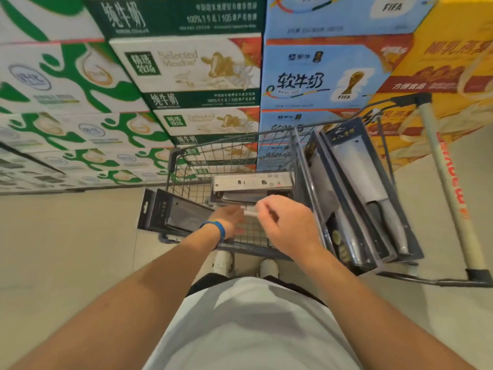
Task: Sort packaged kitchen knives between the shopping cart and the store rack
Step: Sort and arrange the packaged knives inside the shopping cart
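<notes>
A white shirt [253,329] fills the bottom centre, with two bare arms reaching up from it. Two dark flat knife packs [162,212] lean over the left rim of one dark wire shopping cart [232,141]. The left hand [226,216] meets a small white strip [249,211] at mid-frame; I cannot tell its grip. The right hand [289,222] pinches that strip with curled fingers. One grey pack [250,182] lies inside the cart just above. Three upright packs [368,182] stand at centre right.

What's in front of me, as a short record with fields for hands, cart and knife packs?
left hand: blue wristband, reaching into the shopping cart
right hand: over the cart, fingers curled, grip unclear
between hands: small white item, blurred
knife packs: cleaver packs upright on right; dark packs leaning on left; flat pack inside
behind: stacked milk cartons
</notes>
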A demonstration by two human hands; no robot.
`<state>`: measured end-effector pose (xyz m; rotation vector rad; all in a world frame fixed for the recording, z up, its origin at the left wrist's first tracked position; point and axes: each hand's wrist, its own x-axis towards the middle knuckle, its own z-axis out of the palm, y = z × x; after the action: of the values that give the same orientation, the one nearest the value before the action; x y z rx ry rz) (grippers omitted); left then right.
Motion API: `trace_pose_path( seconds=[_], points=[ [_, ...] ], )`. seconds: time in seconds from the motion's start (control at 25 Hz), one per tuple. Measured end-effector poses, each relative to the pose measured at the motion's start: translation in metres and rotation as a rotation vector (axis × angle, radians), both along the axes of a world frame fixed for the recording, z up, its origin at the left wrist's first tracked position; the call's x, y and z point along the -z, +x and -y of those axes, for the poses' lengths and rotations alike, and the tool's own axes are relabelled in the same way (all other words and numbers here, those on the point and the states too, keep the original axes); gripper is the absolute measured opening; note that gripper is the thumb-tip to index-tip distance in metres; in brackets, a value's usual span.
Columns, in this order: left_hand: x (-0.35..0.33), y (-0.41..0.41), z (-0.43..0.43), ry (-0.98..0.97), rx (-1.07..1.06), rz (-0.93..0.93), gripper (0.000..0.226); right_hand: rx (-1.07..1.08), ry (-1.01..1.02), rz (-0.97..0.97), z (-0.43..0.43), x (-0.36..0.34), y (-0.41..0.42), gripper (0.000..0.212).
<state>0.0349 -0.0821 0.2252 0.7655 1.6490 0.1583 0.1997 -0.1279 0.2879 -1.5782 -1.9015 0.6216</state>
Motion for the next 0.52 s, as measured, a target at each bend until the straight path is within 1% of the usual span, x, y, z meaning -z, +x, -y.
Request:
trace_pose_path(
  seconds=[0.04,0.12,0.24,0.32,0.4,0.44,0.48,0.52],
  points=[
    [0.005,-0.011,-0.001,0.064,0.085,-0.06,0.031,-0.058,-0.058,0.01,0.0,0.008,-0.015,0.025],
    [0.016,-0.034,-0.003,0.131,0.262,-0.145,0.029,-0.106,-0.262,0.024,-0.005,0.032,-0.042,0.019],
    [0.049,-0.066,-0.006,0.118,0.356,-0.205,0.03,-0.005,-0.705,0.055,-0.025,0.086,-0.071,0.025],
    [0.073,-0.081,-0.005,0.086,0.451,-0.225,0.029,0.08,-0.909,0.044,-0.041,0.131,-0.086,0.032],
    [0.1,-0.091,-0.002,0.008,0.535,-0.16,0.032,0.163,-1.022,0.044,-0.059,0.182,-0.097,0.029],
    [0.11,-0.095,0.002,-0.013,0.581,-0.134,0.036,0.201,-1.054,0.076,-0.068,0.207,-0.1,0.027],
    [0.119,-0.099,0.006,0.001,0.649,-0.143,0.041,0.245,-1.067,0.113,-0.078,0.231,-0.103,0.028],
    [0.127,-0.101,0.009,0.053,0.74,-0.193,0.046,0.293,-1.075,0.135,-0.088,0.256,-0.103,0.031]
  ],
)
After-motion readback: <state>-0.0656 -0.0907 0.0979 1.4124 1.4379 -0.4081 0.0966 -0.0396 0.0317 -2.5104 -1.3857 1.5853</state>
